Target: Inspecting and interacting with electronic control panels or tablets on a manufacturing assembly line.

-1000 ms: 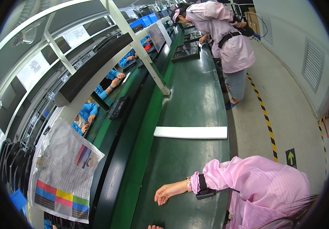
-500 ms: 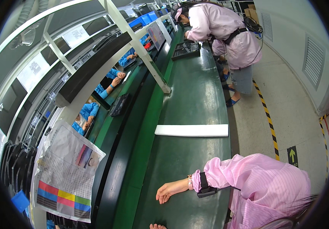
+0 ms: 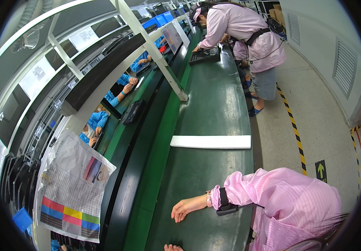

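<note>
My right hand (image 3: 184, 208) is over the green belt surface (image 3: 205, 180), its fingers loosely bent and apart, with nothing in them. A bracelet and a black strap with a small box (image 3: 226, 206) go round that wrist, below a pink striped sleeve. Only some fingers of my left hand (image 3: 173, 248) show at the bottom edge; they look loose, and no object is seen in them. Farther up, beyond my right hand and apart from it, a long white foam-like strip (image 3: 210, 142) lies across the belt.
A co-worker in pink (image 3: 239, 29) leans over a black tray (image 3: 204, 55) at the far end. Blue-sleeved workers' hands (image 3: 130, 85) are behind the white frame post (image 3: 159, 62), near a black device (image 3: 133, 111). A printed sheet (image 3: 75, 188) hangs at left. Striped tape (image 3: 295, 134) marks the floor.
The co-worker at the far end has moved an arm to the left, over the black tray. A blue-sleeved worker's hands at left have shifted slightly. My hands and the white strip stay put.
</note>
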